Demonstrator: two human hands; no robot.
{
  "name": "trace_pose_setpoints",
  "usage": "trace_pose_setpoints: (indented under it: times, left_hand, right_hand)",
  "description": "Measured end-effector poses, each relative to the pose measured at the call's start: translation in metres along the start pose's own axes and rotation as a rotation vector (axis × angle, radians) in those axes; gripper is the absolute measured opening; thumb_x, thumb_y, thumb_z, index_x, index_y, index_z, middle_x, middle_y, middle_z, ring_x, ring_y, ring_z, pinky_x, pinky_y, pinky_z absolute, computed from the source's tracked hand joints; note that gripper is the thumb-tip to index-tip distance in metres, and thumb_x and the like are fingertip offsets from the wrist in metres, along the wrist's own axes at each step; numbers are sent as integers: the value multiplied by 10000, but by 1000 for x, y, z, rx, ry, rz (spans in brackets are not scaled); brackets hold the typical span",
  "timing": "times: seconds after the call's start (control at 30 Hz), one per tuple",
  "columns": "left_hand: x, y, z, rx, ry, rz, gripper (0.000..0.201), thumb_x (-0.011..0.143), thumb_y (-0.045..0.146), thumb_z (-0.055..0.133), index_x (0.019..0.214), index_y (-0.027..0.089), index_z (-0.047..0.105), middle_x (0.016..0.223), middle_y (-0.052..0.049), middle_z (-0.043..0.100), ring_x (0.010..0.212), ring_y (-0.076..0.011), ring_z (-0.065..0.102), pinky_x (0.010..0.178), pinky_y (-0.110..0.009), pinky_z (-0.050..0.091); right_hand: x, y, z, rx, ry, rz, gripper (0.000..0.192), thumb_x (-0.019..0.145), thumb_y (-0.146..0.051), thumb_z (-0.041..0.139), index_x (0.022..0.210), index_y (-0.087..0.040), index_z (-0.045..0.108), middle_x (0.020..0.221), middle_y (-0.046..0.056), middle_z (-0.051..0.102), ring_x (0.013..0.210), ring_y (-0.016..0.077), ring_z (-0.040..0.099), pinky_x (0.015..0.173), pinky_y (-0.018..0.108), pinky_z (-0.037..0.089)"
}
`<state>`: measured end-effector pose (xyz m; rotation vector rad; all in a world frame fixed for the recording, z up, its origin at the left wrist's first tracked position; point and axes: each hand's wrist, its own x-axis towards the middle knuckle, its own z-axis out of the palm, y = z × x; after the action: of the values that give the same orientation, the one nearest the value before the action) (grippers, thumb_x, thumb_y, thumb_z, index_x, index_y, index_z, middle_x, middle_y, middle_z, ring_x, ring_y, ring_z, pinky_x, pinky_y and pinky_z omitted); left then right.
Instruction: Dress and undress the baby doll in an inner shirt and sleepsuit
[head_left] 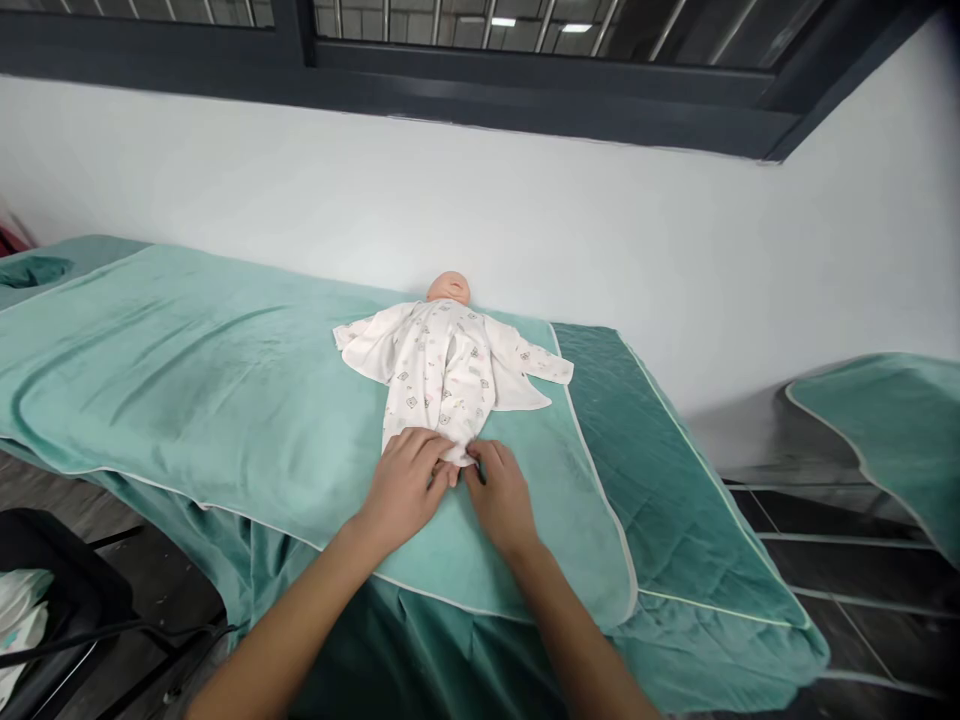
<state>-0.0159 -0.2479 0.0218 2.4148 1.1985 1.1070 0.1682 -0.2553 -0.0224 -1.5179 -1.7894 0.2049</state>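
A baby doll (448, 288) lies on its back on the bed, head toward the wall. It wears a white printed baby garment (450, 360), sleeves spread out to both sides and front flaps loose. At the lower end, my left hand (409, 485) has its fingers closed on the garment's leg cuff, beside a small doll foot (454, 474) that pokes out. My right hand (501, 492) pinches the right edge of that same cuff between thumb and fingers. The doll's other leg is hidden under the cloth and my left hand.
A light green blanket (225, 360) with pale piping covers a darker green quilted bed cover (660, 480). Behind stands a white wall (525, 220) under a dark window frame (540, 90). A black chair or bag (67, 570) is at lower left. Another green-covered bed (892, 410) stands right.
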Motion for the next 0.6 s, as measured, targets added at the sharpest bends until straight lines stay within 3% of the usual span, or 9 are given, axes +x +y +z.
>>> trace_pose_setpoints:
  times: [0.17,0.27,0.37,0.47,0.6]
  left_hand:
    - [23,13,9,29,-146,-114,177,905,213,581,1081,210,595,1085,-50,649,1020,-232,585,869,-401,470]
    - [31,16,11,11,-154,-196,91,883,148,553,946,205,587,950,-32,644,909,-212,587,793,-364,466]
    - [31,13,11,-90,-113,-224,117,915,131,504,936,211,586,933,-22,647,899,-188,597,773,-322,475]
    - [21,7,9,-55,-47,-161,140,947,141,483,981,207,602,949,-34,655,914,-193,598,789,-326,481]
    - [2,6,5,126,-29,39,173,956,131,480,1037,191,621,957,-56,660,923,-217,580,785,-363,462]
  right_hand:
    - [15,-19,-27,146,54,-149,123,947,-160,520,1000,-222,612,921,45,624,869,201,599,783,356,505]
    - [17,-26,-42,133,61,-248,164,959,-153,521,1054,-233,627,969,56,641,904,195,608,805,345,507]
    - [13,-22,-43,69,69,-256,179,949,-140,528,1062,-237,627,974,63,640,903,204,612,796,349,512]
    - [3,-14,-37,0,41,-225,153,932,-133,540,1018,-237,613,948,61,631,896,220,607,789,361,510]
    - [-17,-9,-28,46,-29,-172,159,926,-113,536,1008,-240,584,957,53,621,904,214,607,805,357,511]
